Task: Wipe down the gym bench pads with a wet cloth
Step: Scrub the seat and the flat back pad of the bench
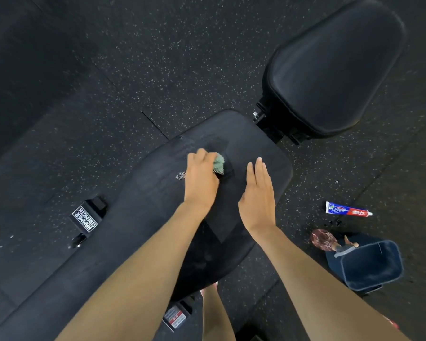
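Observation:
The long black back pad (143, 225) of the bench runs from the lower left up to the centre. My left hand (201, 179) grips a bunched green cloth (219, 164) and presses it onto the pad's upper end, where a darker wet patch shows. To its right, my right hand (258, 195) hovers over or rests on the same pad with its fingers straight and together. Beyond a metal hinge, the separate black seat pad (335, 67) sits at the upper right.
On the speckled rubber floor to the right lie a toothpaste tube (347, 209), a dark blue bin (371, 264) and a reddish brush-like item (321, 238). A labelled bench foot (86, 217) sticks out on the left. My leg (217, 313) stands under the pad.

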Tool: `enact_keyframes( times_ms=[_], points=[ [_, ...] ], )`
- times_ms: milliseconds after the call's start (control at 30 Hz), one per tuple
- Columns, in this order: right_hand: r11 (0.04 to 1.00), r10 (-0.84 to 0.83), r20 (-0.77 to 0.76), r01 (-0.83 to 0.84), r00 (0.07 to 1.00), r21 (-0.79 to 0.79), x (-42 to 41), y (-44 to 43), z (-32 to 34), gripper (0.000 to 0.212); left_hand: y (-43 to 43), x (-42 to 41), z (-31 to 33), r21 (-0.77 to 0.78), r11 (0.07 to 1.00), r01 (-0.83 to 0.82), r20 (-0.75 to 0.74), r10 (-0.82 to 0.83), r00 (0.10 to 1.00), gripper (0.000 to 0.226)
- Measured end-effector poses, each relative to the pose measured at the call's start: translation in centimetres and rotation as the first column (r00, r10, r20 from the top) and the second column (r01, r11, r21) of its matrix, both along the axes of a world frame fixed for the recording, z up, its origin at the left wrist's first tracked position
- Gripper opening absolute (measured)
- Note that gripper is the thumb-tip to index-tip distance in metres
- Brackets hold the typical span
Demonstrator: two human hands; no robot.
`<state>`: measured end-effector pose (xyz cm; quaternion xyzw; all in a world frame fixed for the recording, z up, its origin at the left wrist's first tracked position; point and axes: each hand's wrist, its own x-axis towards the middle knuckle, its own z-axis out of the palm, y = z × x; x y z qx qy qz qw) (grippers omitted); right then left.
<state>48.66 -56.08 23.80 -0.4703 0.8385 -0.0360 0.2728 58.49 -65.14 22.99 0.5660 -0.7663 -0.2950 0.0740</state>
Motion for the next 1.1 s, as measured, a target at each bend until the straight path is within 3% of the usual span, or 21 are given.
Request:
enact_keyframes(
  times_ms=[233,367,433,500,567,633,933,1100],
  points=[
    [0.999,-0.033,-0.003,0.033,0.999,-0.004,0.2,0.4,1.0,0.069,4.7,1.7,0.1,0.079,0.930,0.358,-0.048,-0.355,0.934,0.048],
    [0.999,-0.042,0.007,0.042,0.999,0.018,1.0,1.0,1.3,0.071,6.3,4.0,0.6,0.246,0.773,0.585,-0.168,-0.560,0.811,0.047],
    [0.998,-0.065,0.011,0.065,0.998,0.015,1.3,1.6,1.6,0.071,5.4,5.5,1.1,0.240,0.807,0.539,-0.225,-0.494,0.840,0.046],
    [0.997,-0.077,0.018,0.077,0.997,0.022,1.7,2.3,1.9,0.070,3.1,6.7,1.0,0.126,0.936,0.328,-0.247,-0.290,0.925,0.047],
    [0.996,-0.084,0.015,0.084,0.996,0.035,2.1,3.0,2.0,0.070,0.3,7.2,0.8,0.052,0.993,0.106,-0.172,-0.096,0.980,0.046],
    [0.994,-0.100,0.012,0.099,0.995,0.045,2.5,3.8,2.1,0.070,-0.7,6.8,0.6,0.049,0.998,0.039,-0.074,-0.035,0.997,0.045],
    [0.989,-0.131,0.024,0.129,0.991,0.070,5.6,7.2,2.3,0.069,10.8,9.0,-0.2,0.099,0.920,0.379,-0.115,-0.368,0.923,0.051],
    [0.987,-0.123,0.046,0.117,0.991,0.107,7.0,8.6,2.5,0.071,11.5,11.1,1.2,0.304,0.782,0.544,-0.220,-0.498,0.839,0.049]
  ],
)
